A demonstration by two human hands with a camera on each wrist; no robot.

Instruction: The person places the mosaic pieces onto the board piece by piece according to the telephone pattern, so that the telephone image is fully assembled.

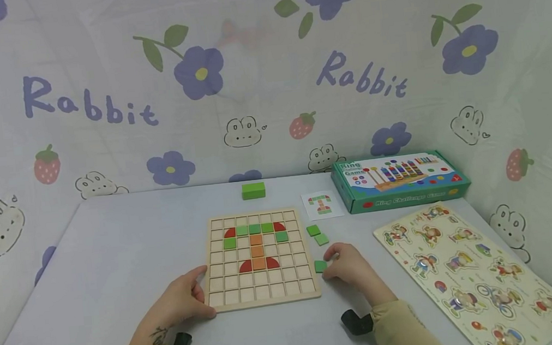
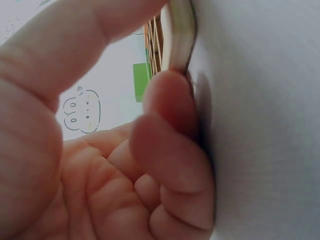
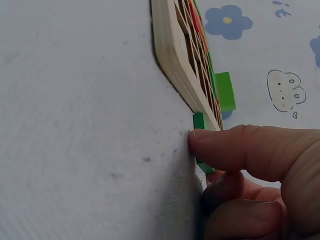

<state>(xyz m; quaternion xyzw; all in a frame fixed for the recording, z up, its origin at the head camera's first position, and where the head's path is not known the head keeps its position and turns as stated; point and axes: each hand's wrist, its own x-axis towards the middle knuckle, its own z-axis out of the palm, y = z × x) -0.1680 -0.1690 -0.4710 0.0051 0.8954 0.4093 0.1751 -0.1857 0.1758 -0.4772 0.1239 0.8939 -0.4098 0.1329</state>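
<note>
A wooden grid board [image 1: 262, 291] lies on the table, with red quarter-round, green square and orange square pieces in some of its cells. My left hand [image 1: 184, 301] holds the board at its near left corner, the thumb at the near edge and a fingertip against the left side; its other fingers are curled in the left wrist view. Just off the board's right side, my right hand [image 1: 350, 267] pinches a green square tile [image 1: 320, 266] close to the tabletop. Two more green tiles [image 1: 313, 230] lie farther back, beside the board's right edge.
A small pattern card [image 1: 323, 205] lies behind the loose tiles. At the back right sits a green game box [image 1: 406, 200]. A wooden picture puzzle board [image 1: 462, 271] covers the right side. Behind the grid board stands a green block [image 1: 253, 191].
</note>
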